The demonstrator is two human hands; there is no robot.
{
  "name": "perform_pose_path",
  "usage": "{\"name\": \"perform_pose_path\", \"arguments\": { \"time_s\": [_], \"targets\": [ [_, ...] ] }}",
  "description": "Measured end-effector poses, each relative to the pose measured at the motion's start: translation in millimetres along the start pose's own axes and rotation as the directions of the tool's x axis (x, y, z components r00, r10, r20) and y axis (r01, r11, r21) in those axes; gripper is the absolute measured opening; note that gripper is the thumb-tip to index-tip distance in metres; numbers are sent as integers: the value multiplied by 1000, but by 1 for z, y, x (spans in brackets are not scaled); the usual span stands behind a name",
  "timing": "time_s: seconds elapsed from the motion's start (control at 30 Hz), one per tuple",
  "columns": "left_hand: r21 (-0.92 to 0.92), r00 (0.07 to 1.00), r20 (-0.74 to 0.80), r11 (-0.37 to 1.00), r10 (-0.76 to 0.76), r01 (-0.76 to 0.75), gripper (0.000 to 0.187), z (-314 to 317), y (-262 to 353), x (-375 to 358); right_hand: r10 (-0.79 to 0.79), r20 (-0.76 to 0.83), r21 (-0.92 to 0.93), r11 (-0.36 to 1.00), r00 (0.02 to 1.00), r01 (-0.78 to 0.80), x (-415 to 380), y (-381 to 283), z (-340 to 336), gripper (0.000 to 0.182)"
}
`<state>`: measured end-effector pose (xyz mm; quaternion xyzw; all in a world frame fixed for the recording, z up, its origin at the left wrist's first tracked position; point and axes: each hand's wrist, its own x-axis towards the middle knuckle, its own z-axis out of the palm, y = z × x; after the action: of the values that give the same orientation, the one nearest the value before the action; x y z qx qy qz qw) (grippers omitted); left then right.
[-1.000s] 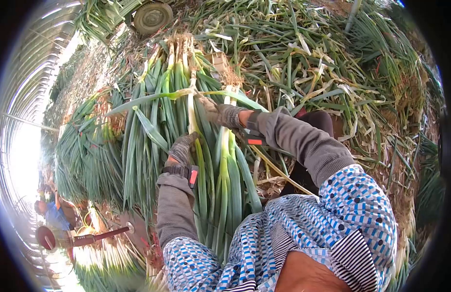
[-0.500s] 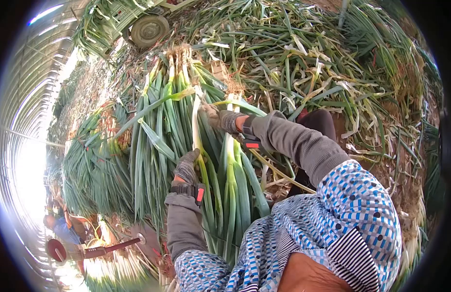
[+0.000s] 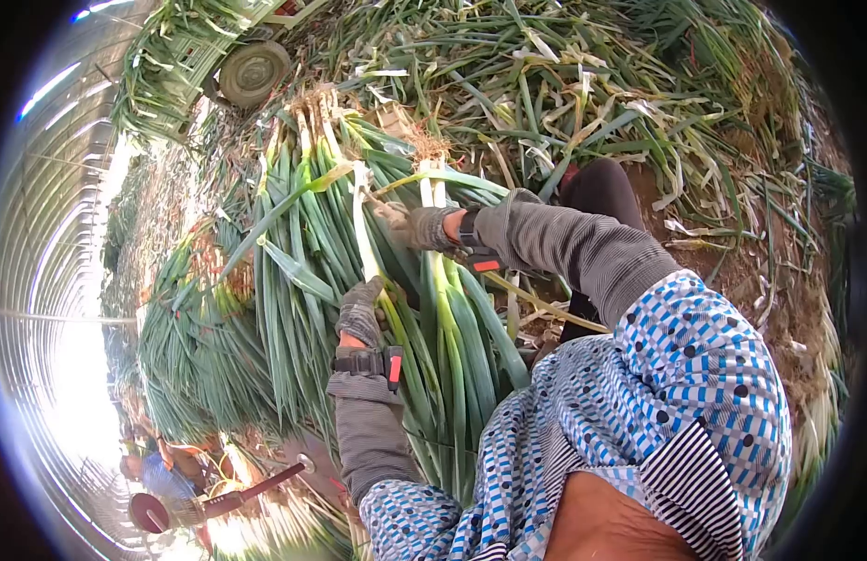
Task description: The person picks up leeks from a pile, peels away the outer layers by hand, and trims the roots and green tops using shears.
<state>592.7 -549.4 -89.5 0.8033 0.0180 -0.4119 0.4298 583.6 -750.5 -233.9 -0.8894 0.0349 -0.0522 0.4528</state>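
Observation:
My left hand [image 3: 361, 313], in a grey glove, is wrapped round a green onion [image 3: 363, 229] where its white stalk turns green. The stalk points away from me and its leaves run back towards my lap. My right hand [image 3: 416, 227], gloved too, is closed beside the white stalk; its fingertips are blurred, and what they pinch is hidden. Under and left of my hands lies a heap of green onions [image 3: 298, 220], roots at the far end. More green onions [image 3: 443, 299] lie below my right hand, with brown roots.
Loose leaves and peelings [image 3: 592, 103] cover the ground ahead and to the right. A cart wheel [image 3: 254, 73] stands at the upper left. Another pile of green onions [image 3: 204, 341] lies further left. A person [image 3: 167, 472] is at the lower left, near a round-ended pole [image 3: 251, 491].
The view has shifted slightly, so the heap sits further left. My right hand has drawn a little away from the stalk, down and to the right. My left hand keeps its hold.

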Motion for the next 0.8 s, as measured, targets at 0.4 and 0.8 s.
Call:
{"name": "perform_pose_path", "arguments": {
  "time_s": [0.4, 0.8],
  "targets": [
    [-113, 991, 114, 992, 63, -50, 32, -8, -18, -2, 625, -90, 469, 713, 775, -521, -124, -44, -76, 56],
    [-363, 979, 46, 917, 197, -167, 28, -12, -47, 30, 366, -464, -9, 909, 807, -417, -190, -17, -52, 41]
  ]
}}
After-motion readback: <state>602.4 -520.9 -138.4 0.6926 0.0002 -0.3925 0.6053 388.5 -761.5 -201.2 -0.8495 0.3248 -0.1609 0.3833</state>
